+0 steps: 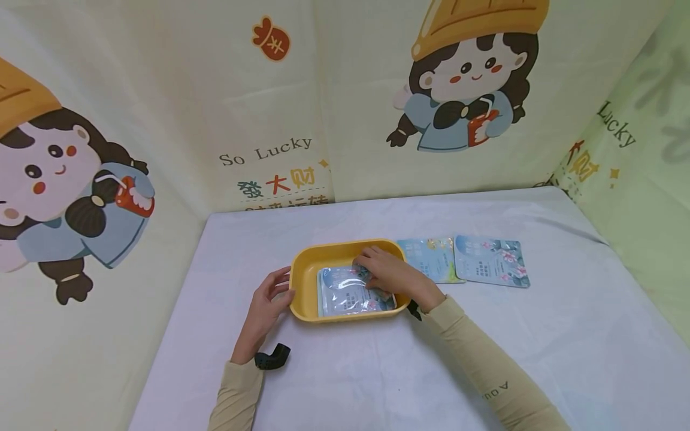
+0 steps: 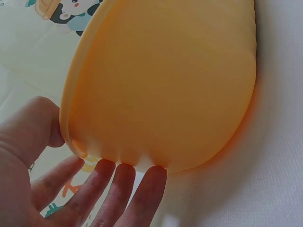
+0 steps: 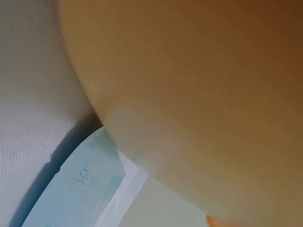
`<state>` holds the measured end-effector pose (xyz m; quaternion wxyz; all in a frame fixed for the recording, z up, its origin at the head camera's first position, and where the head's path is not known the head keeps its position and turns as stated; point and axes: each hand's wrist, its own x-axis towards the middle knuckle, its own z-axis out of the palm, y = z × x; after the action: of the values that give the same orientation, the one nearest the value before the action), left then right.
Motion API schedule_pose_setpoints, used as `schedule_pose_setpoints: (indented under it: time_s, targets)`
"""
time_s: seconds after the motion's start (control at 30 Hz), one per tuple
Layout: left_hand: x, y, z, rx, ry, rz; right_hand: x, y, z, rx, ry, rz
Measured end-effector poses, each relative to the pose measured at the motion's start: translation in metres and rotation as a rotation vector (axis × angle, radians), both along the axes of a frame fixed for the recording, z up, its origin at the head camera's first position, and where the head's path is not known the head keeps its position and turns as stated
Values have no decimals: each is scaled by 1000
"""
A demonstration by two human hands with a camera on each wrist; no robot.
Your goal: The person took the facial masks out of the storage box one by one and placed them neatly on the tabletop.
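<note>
A yellow plastic basin [image 1: 305,299] stands on the table. Inside it lie light-blue flat sachets [image 1: 345,293] with floral print, resembling sheet-mask packets, one over another. My left hand [image 1: 271,293] holds the basin's left end. In the left wrist view the thumb lies at the rim and the fingertips [image 2: 152,182] touch the outer wall. My right hand [image 1: 390,272] reaches over the basin's right side, its fingers bent on a sachet at the stack's right part. The basin's wall [image 3: 189,104] hides this hand in the right wrist view.
Right of the basin lie two more sachets, a blue-yellow one [image 1: 433,260] partly behind the basin and a blue floral one [image 1: 493,261] overlapping its edge. A white cloth covers the table [image 1: 345,377]. Printed curtains [image 1: 356,120] enclose the back and sides.
</note>
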<state>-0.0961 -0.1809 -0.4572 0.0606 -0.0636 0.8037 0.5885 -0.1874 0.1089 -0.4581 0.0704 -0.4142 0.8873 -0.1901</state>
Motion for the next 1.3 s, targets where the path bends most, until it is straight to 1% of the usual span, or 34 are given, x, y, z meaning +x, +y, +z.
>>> schedule_pose_setpoints:
  time_s: [0.23,0.43,0.53,0.67,0.77,0.87,1.0,1.3]
  targets:
    - [2,2,1,-4,14,1,0,0,0,36,-23,-56]
    - [1,3,-2,0,32,-7,-1,2,0,18,-36,-82]
    - [-4,0,-11,-2,26,-2,-2,2,-1,-7,-19,-82]
    - [-9,-7,-27,-11,16,7,-4,2,-4,-39,12,-83]
    - [-8,-10,-32,-16,17,13,-3,2,-7,-48,28,-79]
    - [-7,-11,-34,-19,18,15,-3,2,-8,-60,33,-74]
    - [-5,-12,-33,-20,21,12,-3,1,-6,-91,27,-73]
    - [-9,-12,-32,1,22,1,-5,3,-1,-155,-41,-96]
